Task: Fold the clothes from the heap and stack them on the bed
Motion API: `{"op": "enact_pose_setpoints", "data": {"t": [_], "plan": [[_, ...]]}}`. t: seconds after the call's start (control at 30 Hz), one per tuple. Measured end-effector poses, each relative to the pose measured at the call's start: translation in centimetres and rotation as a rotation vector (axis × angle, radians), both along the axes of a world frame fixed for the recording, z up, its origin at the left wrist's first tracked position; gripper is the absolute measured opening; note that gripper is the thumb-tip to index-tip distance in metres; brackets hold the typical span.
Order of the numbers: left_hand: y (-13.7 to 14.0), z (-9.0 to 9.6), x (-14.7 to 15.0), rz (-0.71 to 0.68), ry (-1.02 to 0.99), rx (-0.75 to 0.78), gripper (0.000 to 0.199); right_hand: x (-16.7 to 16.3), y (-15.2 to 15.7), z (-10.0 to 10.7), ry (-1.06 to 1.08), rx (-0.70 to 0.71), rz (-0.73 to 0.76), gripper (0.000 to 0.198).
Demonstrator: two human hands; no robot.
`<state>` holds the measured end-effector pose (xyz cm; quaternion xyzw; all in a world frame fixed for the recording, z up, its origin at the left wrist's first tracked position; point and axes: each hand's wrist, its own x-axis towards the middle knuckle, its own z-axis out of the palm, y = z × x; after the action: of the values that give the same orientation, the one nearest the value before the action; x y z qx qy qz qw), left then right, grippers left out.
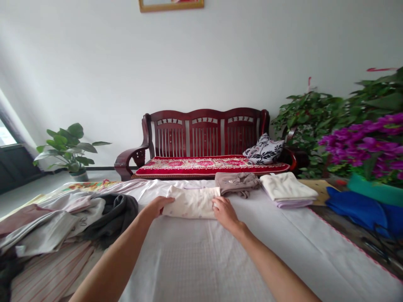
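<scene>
A cream garment (pixel 191 204) with faint small prints lies folded into a flat rectangle on the white cloth-covered table (pixel 195 256). At its left edge, my left hand (pixel 160 205) is closed, fingers on the fabric and the thumb along the edge. My right hand (pixel 225 212) has its fingers curled over the opposite edge of the same garment. Just behind the right end sits a folded brown-grey garment (pixel 236 183). Further right is a folded white cloth (pixel 288 186), stacked on a folded lilac cloth (pixel 294 203).
Loose clothes pile up on the left, including a dark grey garment (pixel 115 214), a light grey one (pixel 53 235) and a striped one (pixel 52 272). At right lie a blue cloth (pixel 359 207) and purple flowers (pixel 368 142). A wooden bench (pixel 204 134) stands behind the table.
</scene>
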<state>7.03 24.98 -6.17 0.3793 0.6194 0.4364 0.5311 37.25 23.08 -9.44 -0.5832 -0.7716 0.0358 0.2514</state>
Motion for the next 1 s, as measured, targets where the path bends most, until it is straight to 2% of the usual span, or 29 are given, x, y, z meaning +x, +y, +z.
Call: {"op": "enact_pose_setpoints", "data": {"t": [0.1, 0.2, 0.37, 0.53, 0.63, 0.73, 0.87, 0.93, 1.0], "plan": [[-0.4, 0.9, 0.2, 0.0, -0.072, -0.012, 0.036, -0.7, -0.2, 1.1, -0.017, 0.098, 0.064, 0.038], [-1.1, 0.9, 0.3, 0.022, -0.09, -0.052, 0.033, -2.6, -0.5, 1.5, -0.027, 0.171, 0.179, 0.041], [-2.3, 0.7, 1.2, 0.051, -0.087, -0.116, 0.027, -5.7, -0.8, 0.1, -0.116, 0.011, 0.289, 0.046], [-1.8, 3.5, 3.4, 0.07, -0.03, -0.017, 0.016, -4.7, -1.1, 0.0, 0.019, 0.004, 0.311, 0.041], [-1.0, 5.5, 6.2, 0.013, 0.021, 0.056, 0.012, -3.0, -0.7, -0.1, 0.254, 0.007, 0.24, 0.041], [-0.3, 6.1, 10.0, -0.07, 0.046, 0.101, 0.016, -1.3, 0.3, -0.8, 0.59, -0.002, 0.082, 0.046], [-0.2, 4.9, 14.5, -0.184, 0.026, 0.074, 0.026, 0.7, 1.7, -1.8, 0.97, 0.012, -0.111, 0.057], [-0.3, 3.8, 15.6, -0.223, 0.007, 0.042, 0.03, 1.4, 2.0, -2.0, 1.003, 0.039, -0.14, 0.061], [-0.4, 2.9, 15.8, -0.219, -0.011, 0.046, 0.032, 1.8, 1.7, -1.9, 0.923, 0.06, -0.092, 0.06]]}}
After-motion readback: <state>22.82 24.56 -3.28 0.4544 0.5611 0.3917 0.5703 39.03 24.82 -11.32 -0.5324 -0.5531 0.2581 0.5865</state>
